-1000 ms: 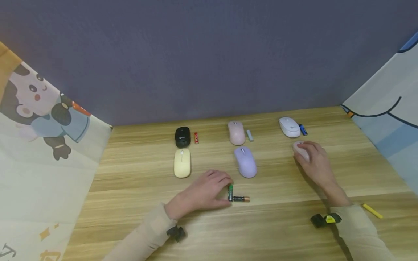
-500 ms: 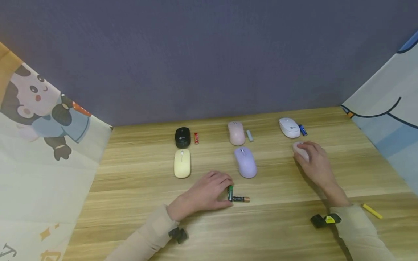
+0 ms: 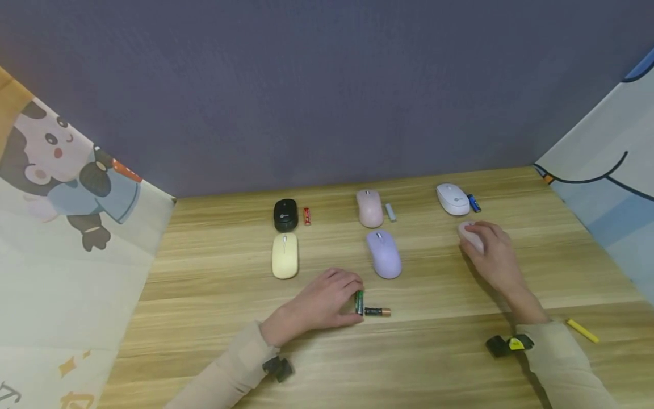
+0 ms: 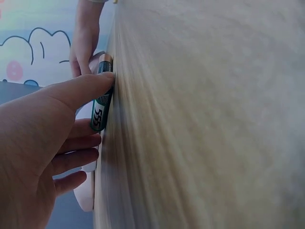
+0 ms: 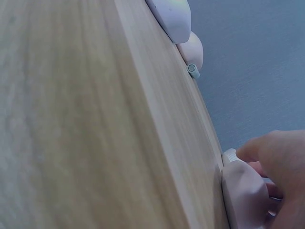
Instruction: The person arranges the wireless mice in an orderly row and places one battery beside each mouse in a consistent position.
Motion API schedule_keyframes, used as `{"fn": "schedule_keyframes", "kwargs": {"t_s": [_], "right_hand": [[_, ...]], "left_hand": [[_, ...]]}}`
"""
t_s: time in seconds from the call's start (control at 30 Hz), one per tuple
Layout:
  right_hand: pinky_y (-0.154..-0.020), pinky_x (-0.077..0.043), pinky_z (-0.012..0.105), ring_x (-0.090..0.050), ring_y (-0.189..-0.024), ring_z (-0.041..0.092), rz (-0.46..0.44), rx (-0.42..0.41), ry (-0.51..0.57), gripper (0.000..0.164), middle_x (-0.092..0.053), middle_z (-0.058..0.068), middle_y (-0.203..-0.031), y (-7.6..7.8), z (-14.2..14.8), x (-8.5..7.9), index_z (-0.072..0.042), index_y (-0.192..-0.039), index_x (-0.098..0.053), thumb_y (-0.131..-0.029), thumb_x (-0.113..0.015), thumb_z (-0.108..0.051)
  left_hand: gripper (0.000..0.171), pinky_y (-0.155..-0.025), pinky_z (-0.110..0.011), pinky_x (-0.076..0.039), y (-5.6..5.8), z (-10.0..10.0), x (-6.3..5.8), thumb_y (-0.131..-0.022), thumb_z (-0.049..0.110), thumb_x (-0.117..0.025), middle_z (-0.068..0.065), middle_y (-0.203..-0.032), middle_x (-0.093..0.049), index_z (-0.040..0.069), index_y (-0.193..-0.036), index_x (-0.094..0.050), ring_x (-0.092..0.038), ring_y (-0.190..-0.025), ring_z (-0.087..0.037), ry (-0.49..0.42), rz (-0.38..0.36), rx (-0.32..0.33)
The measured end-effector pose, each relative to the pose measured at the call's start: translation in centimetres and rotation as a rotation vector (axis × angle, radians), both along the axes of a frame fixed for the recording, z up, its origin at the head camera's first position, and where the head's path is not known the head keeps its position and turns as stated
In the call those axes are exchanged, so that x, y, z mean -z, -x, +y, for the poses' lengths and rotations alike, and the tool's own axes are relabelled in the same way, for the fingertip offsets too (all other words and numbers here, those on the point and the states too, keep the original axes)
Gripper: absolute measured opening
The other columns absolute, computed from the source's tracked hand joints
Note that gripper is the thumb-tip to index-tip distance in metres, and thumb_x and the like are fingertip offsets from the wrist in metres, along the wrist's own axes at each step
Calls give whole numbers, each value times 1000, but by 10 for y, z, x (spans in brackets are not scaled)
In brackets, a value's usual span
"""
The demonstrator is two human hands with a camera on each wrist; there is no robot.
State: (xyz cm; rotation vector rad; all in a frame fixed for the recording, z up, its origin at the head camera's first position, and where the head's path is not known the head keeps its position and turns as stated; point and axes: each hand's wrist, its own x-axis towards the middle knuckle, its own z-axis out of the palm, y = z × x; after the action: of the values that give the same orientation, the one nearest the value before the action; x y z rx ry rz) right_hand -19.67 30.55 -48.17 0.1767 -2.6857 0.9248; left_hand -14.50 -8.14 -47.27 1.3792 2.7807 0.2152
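Observation:
My left hand (image 3: 327,301) pinches a green AA battery (image 3: 359,303) between thumb and fingers, low over the table. In the left wrist view the thumb lies across this battery (image 4: 101,107), and its white 555 label shows. Just right of it a black battery with a copper end (image 3: 377,312) lies crosswise on the wood. My right hand (image 3: 493,258) grips a pale pink mouse (image 3: 471,237) that sits on the table; fingers cover part of it. That mouse (image 5: 243,193) appears at the lower right of the right wrist view.
Behind stand a black mouse (image 3: 285,215) by a red battery (image 3: 307,216), a pink mouse (image 3: 370,208) by a pale battery (image 3: 390,212), and a white mouse (image 3: 453,199) by a blue battery (image 3: 474,203). Nearer are yellow (image 3: 285,255) and purple (image 3: 384,254) mice. A yellow stick (image 3: 582,330) lies right.
The left hand has come down slightly toward the near edge, and the green battery has shifted a little left. The right hand and its mouse stay in place.

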Motion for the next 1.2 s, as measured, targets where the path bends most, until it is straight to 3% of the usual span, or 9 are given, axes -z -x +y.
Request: {"fn": "schedule_keyframes", "kwargs": {"t_s": [0.27,0.63,1.2], "right_hand": [[-100,-37,74,-45,-124,57,29,-9,6,32,-52,37,-134,-1,0,0,11,-122,-62,-98,-68,-8],[-101,-37,74,-45,-124,57,16,-5,-5,32,-51,38,-135,-1,0,0,11,-123,-61,-98,-68,-8],[-101,-38,74,-45,-124,57,9,0,-13,33,-51,38,-135,-1,-1,0,11,-124,-61,-98,-67,-8]], "left_hand": [[58,-124,-40,-35,2,-5,-5,-92,51,-74,-3,-141,-63,11,-133,-65,-55,-135,-21,-31,-72,-43],[57,-120,-41,-41,15,-23,-11,-90,49,-77,-4,-135,-66,8,-128,-67,-59,-130,-22,-111,-48,-75],[58,-119,-43,-41,34,-47,-14,-85,45,-83,-7,-132,-68,6,-126,-69,-60,-128,-25,-119,-31,-166]]}}
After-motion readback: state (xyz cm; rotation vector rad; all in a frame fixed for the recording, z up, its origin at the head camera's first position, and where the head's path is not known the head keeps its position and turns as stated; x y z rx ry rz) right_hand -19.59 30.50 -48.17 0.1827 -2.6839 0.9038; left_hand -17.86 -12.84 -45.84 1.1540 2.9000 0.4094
